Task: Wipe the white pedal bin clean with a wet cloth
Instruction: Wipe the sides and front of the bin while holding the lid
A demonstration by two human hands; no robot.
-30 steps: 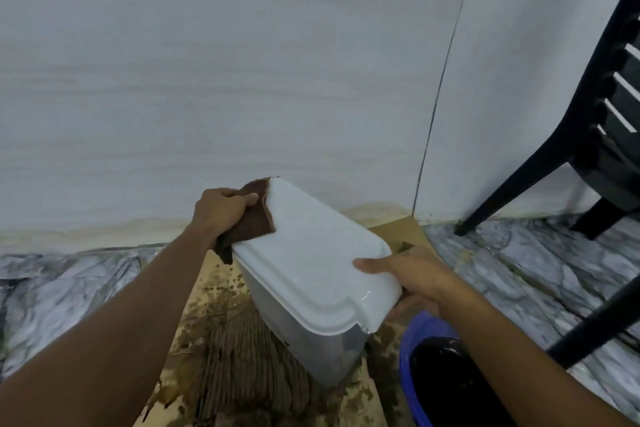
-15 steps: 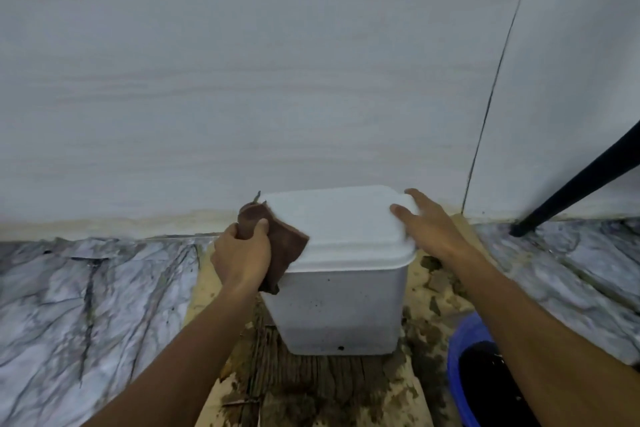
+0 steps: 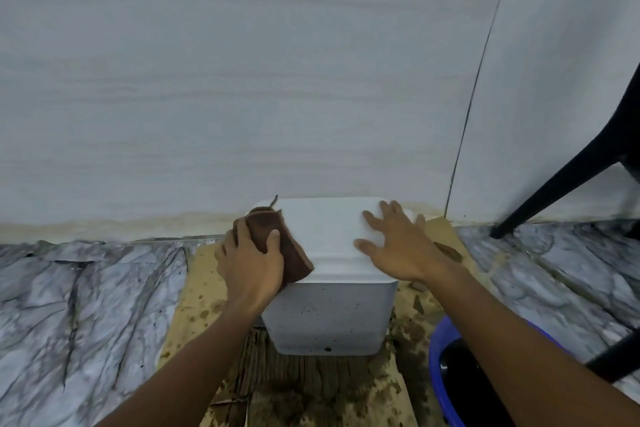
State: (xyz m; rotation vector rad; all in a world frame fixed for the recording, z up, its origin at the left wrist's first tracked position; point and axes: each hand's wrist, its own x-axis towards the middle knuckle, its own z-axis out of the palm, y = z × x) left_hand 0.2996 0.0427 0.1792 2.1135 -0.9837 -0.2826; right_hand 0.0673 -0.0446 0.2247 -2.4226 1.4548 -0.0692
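Observation:
The white pedal bin (image 3: pixel 329 315) stands upright on wet brown cardboard against the wall, its lid closed and its front side speckled with dark spots. My left hand (image 3: pixel 251 263) grips a brown cloth (image 3: pixel 287 246) and holds it against the lid's left edge. My right hand (image 3: pixel 398 246) lies flat on the right part of the lid, fingers spread.
Soggy cardboard (image 3: pixel 311 388) covers the floor under the bin. A blue bucket (image 3: pixel 446 378) with a dark inside sits at the lower right, partly behind my right forearm. Black chair legs (image 3: pixel 561 184) slant at the right. Marble-patterned floor (image 3: pixel 86 315) spreads left and right; the wall is close behind.
The bin went from tilted to upright on the cardboard. My right hand moved from the lid's edge onto its top. My left hand kept the cloth at the lid's left side.

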